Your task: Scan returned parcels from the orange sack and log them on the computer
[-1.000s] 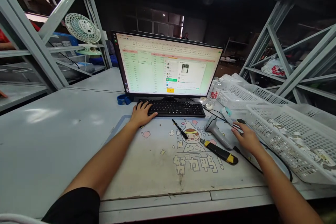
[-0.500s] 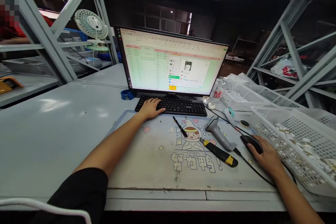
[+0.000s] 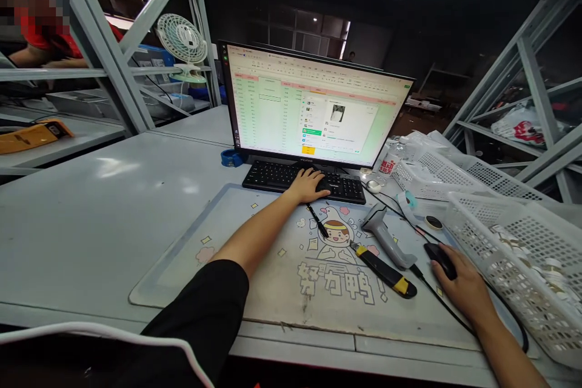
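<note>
My left hand [image 3: 305,187] rests on the right half of the black keyboard [image 3: 268,176], fingers spread over the keys. My right hand [image 3: 464,282] lies over a black computer mouse [image 3: 441,259] at the right of the printed desk mat [image 3: 264,291], its fingers curved round it. Behind the keyboard stands a monitor [image 3: 273,127] showing a spreadsheet with a chat window over it. Between my hands lie a black pen [image 3: 317,221], a grey barcode scanner [image 3: 390,237] and a black and yellow utility knife [image 3: 384,271].
White plastic baskets [image 3: 513,279] with small bottles line the right side. A tape roll [image 3: 408,200] and a round black-topped item [image 3: 433,222] lie near them. A blue tape roll [image 3: 231,158] sits left of the keyboard. A fan [image 3: 182,42] and a person in red [image 3: 50,39] are at the left.
My left hand has slid rightward along the keyboard, from its left part to its right part. My right hand stays on the mouse. The whole view has shifted slightly.
</note>
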`<move>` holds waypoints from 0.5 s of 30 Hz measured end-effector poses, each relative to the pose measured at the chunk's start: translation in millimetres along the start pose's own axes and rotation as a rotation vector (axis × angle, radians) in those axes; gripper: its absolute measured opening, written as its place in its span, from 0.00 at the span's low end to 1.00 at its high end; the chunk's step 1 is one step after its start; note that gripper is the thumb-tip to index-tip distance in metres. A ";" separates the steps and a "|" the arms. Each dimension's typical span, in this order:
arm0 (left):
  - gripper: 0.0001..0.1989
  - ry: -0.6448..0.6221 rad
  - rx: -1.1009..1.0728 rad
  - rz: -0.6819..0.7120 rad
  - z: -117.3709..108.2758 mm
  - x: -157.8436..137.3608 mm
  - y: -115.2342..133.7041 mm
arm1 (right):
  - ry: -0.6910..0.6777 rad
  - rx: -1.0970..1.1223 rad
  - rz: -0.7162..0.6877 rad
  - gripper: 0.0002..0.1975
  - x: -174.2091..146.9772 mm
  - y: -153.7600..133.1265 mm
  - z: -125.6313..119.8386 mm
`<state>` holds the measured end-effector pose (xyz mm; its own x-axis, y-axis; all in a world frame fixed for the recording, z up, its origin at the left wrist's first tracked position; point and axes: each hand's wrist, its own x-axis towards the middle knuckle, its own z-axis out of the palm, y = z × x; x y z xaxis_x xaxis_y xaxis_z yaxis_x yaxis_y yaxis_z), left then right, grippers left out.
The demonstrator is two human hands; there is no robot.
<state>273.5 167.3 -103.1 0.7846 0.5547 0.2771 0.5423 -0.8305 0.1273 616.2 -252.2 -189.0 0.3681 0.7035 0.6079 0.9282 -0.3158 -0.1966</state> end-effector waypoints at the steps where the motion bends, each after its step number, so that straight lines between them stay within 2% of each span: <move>1: 0.42 -0.004 -0.005 0.007 1.7 3.0 2.8 | -0.004 0.000 0.001 0.30 0.0 -1.0 -0.3; 5: 0.41 -0.009 -0.009 0.013 6.7 5.7 5.6 | -0.016 0.005 -0.001 0.29 0.2 -2.3 -0.1; 8: 0.40 0.010 -0.002 0.007 4.8 -1.0 -1.7 | -0.013 0.003 -0.003 0.30 0.3 -1.1 1.4; 11: 0.39 0.045 0.007 -0.023 -3.9 -12.3 -17.7 | -0.016 -0.002 -0.016 0.30 0.0 1.3 3.9; 15: 0.37 0.108 0.026 -0.117 -22.1 -32.4 -52.7 | -0.025 -0.007 -0.022 0.30 -0.9 4.8 7.1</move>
<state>212.9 191.9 -97.7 0.6797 0.6375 0.3627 0.6365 -0.7584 0.1403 620.7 -249.8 -196.0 0.3490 0.7260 0.5926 0.9357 -0.3042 -0.1784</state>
